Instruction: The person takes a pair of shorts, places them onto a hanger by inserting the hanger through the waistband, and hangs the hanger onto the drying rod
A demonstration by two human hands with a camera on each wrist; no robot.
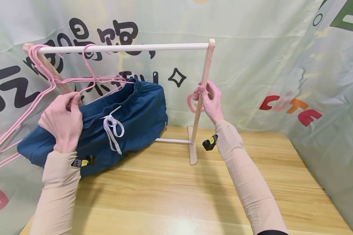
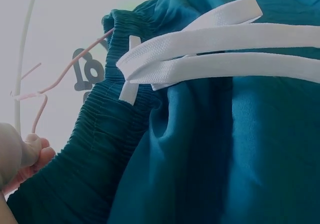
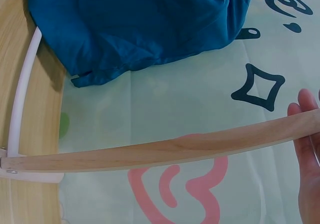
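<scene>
Dark blue shorts (image 1: 147, 107) with a white drawstring bow (image 1: 113, 127) hang from a pink wire hanger (image 1: 89, 67), whose hook is at the white top bar (image 1: 164, 47) of a small rack. My left hand (image 1: 63, 119) pinches the hanger wire beside the waistband; the fabric hides part of the hanger. In the left wrist view, those fingertips (image 2: 32, 151) meet the pink wire just past the gathered waistband (image 2: 95, 119). My right hand (image 1: 210, 98) grips the rack's right wooden post (image 1: 197, 120) about midway up. The right wrist view shows fingers (image 3: 305, 102) around the post.
Several bare pink hangers (image 1: 35, 65) are bunched at the bar's left end. The rack's wooden foot (image 1: 193, 155) and white lower bar (image 1: 173, 140) stand on a wood-grain table (image 1: 164, 192). A printed curtain (image 1: 247, 65) hangs close behind and at the right.
</scene>
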